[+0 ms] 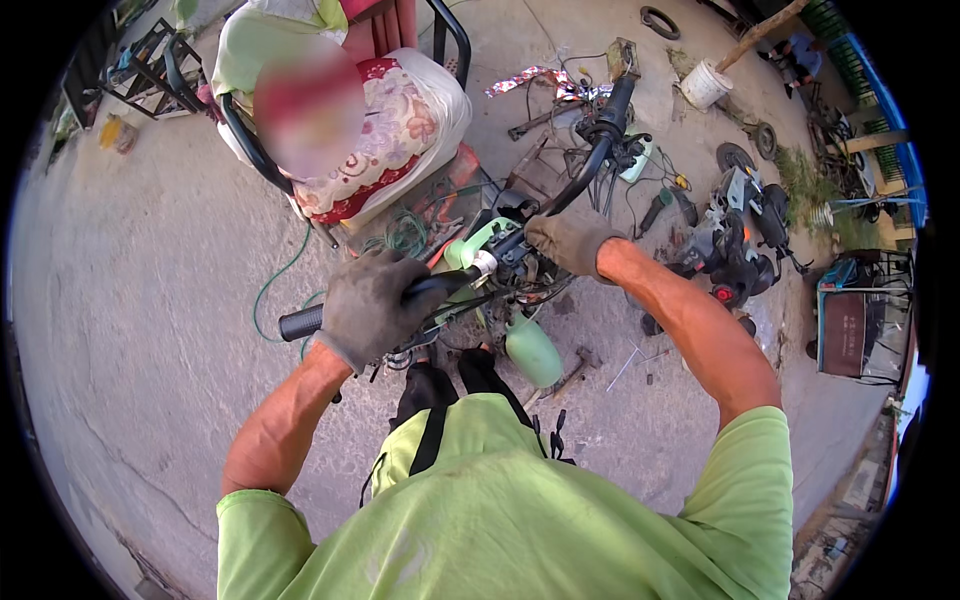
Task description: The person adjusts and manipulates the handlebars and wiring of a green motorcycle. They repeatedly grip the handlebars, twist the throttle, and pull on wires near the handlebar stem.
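A black handlebar [585,170] of a pale green scooter runs from lower left to upper right in the head view. My left hand [372,305], in a grey work glove, is closed around the left grip [300,322]. My right hand [572,240], also gloved, presses on the middle of the bar near the stem and its cables. The right grip [618,100] is free. The green scooter body [530,350] and wiring hang below the bar, partly hidden by my hands.
A person sits in a chair [340,110] beyond the scooter. A dismantled black machine [735,250] lies to the right. A white bucket [705,85], a coiled green hose [405,235] and scattered tools lie on the concrete. A hammer [570,372] lies near my feet.
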The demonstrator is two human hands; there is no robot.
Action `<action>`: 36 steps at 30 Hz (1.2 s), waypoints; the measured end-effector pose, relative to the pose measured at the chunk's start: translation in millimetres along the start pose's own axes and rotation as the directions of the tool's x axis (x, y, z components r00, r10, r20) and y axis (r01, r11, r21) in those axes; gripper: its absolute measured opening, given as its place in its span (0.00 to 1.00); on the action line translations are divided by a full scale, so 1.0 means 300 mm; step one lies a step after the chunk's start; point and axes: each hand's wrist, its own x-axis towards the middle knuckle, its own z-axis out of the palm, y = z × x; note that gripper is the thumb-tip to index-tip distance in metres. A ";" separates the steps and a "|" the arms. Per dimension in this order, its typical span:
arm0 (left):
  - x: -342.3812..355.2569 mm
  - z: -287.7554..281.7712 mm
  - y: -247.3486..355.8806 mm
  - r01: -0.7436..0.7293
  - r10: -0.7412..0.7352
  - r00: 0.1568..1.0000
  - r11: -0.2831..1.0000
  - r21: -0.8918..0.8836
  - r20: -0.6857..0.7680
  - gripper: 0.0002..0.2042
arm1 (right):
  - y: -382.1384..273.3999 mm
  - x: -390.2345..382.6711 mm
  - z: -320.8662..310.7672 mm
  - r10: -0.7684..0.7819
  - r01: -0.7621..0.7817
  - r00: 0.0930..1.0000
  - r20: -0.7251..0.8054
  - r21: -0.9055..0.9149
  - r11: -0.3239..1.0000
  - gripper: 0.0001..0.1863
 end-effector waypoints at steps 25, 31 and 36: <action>-0.017 0.007 -0.022 -0.015 0.014 1.000 1.000 0.019 0.026 0.14 | -0.237 -0.011 0.112 0.609 -0.587 0.759 -0.231 0.161 0.793 0.21; -0.022 0.019 -0.039 -0.055 0.055 0.998 0.998 0.004 0.004 0.14 | -0.100 -0.009 0.059 0.400 -0.451 0.892 0.209 0.474 0.756 0.26; -0.023 0.017 -0.045 -0.060 0.060 0.998 0.998 0.024 0.011 0.14 | -0.070 0.004 0.019 0.221 -0.432 0.901 0.374 0.715 0.550 0.28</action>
